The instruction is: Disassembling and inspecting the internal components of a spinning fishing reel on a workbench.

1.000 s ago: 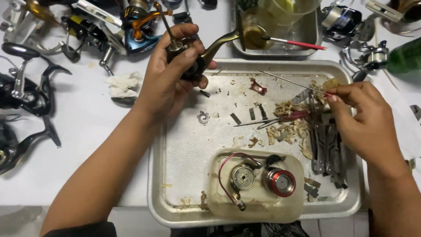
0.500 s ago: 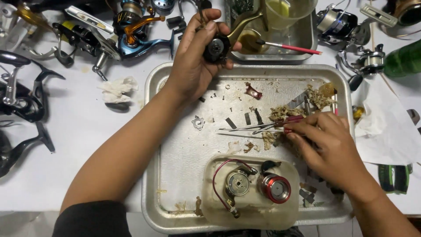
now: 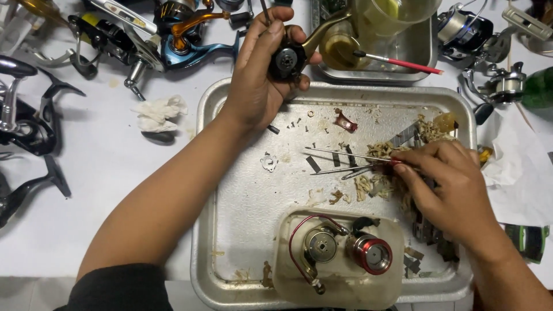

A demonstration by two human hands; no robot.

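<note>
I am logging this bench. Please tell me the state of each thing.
left hand: gripping black reel body, raised
right hand: pinching thin tools
metal tray: littered with small parts
plastic tub: holds red spool
white tissue: crumpled

Black reel body [image 3: 286,59], silver tray [image 3: 247,190], red spool [image 3: 370,253], perhaps greenish bottle [image 3: 538,87].

— What are we working on here?
— We have a white tabletop [image 3: 115,190], stained in spots and evenly lit.
— And at its near edge?
— We see a paler strip [image 3: 34,294] running along below it.
</note>
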